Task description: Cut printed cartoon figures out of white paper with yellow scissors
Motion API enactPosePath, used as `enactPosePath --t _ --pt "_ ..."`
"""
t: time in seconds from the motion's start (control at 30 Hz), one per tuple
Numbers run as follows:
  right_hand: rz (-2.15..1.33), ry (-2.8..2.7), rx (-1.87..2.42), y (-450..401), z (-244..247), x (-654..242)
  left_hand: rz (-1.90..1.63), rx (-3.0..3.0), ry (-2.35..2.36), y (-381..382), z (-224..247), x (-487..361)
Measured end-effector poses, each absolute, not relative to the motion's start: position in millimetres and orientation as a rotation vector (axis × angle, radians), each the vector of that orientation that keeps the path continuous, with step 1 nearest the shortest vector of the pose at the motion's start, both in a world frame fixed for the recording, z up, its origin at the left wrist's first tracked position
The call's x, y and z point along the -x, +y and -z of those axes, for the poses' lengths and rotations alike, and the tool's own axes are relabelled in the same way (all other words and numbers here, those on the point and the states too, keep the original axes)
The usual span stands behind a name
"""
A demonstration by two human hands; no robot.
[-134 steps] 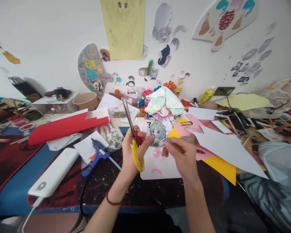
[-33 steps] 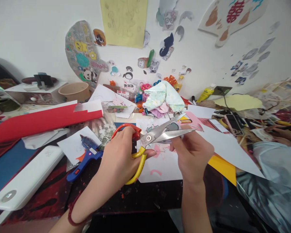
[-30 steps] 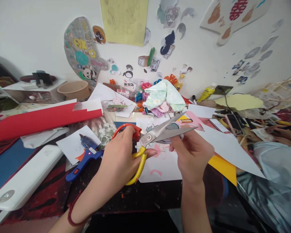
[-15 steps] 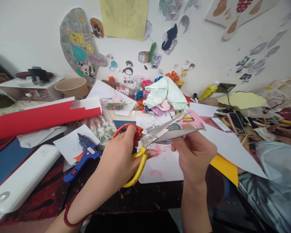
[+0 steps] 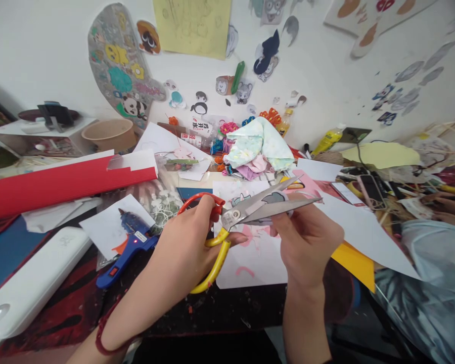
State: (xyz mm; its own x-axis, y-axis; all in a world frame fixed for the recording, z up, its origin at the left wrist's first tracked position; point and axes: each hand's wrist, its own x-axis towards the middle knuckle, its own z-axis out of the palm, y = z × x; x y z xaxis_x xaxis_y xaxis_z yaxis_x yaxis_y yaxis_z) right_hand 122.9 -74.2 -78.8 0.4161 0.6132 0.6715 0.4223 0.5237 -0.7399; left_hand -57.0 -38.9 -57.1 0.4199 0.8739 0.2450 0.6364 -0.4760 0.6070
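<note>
My left hand [image 5: 191, 235] grips a pair of scissors [image 5: 233, 217] with one red and one yellow handle. Their blades are spread apart and point to the right. Between and behind the blades shows a small paper cutout [image 5: 275, 198] printed in grey and teal. My right hand [image 5: 309, 237] pinches the cutout by its lower right side, close to the blades; part of the cutout is hidden by fingers and metal. Below both hands lies a white sheet [image 5: 250, 270] with pink marks.
A blue hot glue gun [image 5: 127, 253] with a lit light rests left of my arm, near a long white device [image 5: 34, 283]. Red corrugated paper [image 5: 68, 184] lies behind. Crumpled cloth [image 5: 260, 141] sits at the back. Another person's sleeve [image 5: 436, 253] is at the right.
The view has shifted slightly. Both hands keep their holds, and the scissor blades stay spread around the cutout with almost no movement.
</note>
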Motion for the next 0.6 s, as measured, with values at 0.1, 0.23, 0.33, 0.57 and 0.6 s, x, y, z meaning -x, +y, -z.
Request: enactPosePath --t 0.1,0.23,0.33,0.57,0.6 --pt "-0.152 -1.190 1.078 -73.2 79.1 -123.1 -0.744 -2.263 1.286 -37.3 57.6 56.2" --pt "-0.152 -1.183 1.061 -71.8 80.0 -124.3 -0.730 -2.284 1.288 -34.8 60.6 54.9" --pt "-0.157 -1.187 1.060 -70.9 80.8 -125.2 -0.725 -2.309 1.286 -34.9 60.0 54.5" --pt "-0.140 -1.200 1.057 -70.4 82.8 -126.6 -0.588 -2.323 1.314 -38.3 52.6 55.5" --pt "-0.144 -1.201 1.054 -70.5 82.9 -126.6 -0.589 -2.327 1.311 -38.2 52.8 55.4"
